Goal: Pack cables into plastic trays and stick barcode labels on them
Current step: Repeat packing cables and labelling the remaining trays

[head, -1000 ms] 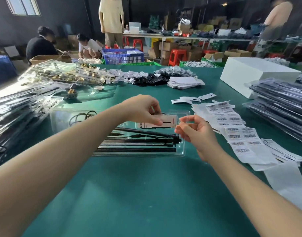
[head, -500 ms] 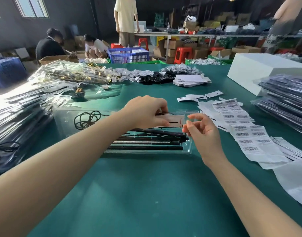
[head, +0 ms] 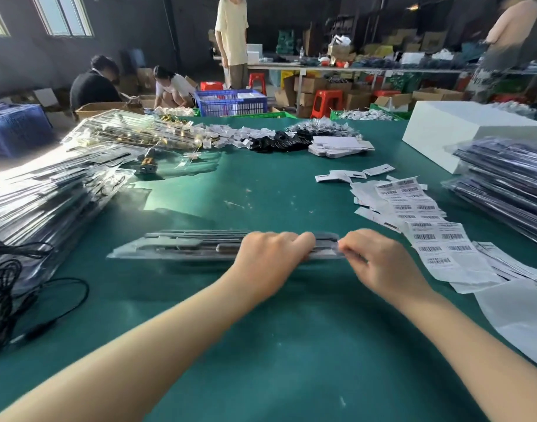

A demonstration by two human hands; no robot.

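We logged the clear plastic tray (head: 182, 246) lying flat on the green desk (head: 261, 345), near the middle and a little toward the near edge, its long side running left to right. Dark cable parts showed through it, blurred. The left hand (head: 270, 257) lay over the tray's right half with fingers curled down over its far rim, grasping it. The right hand (head: 379, 263) sat at the tray's right end, fingers bent and pinching that end; the fingertips were blurred.

Barcode label sheets (head: 425, 226) trailed from mid-desk toward the right edge, just beside the right hand. Small white cards (head: 346, 175) lay scattered beyond them. A stack of filled trays (head: 504, 184) stood along the right edge, with a white box (head: 462, 132) at the far right corner. Another stack of trays (head: 48, 202) ran along the left edge, loose black cable (head: 5, 287) spilling at its near end. Across the far edge we noted a heap of black and white small parts (head: 279, 138).
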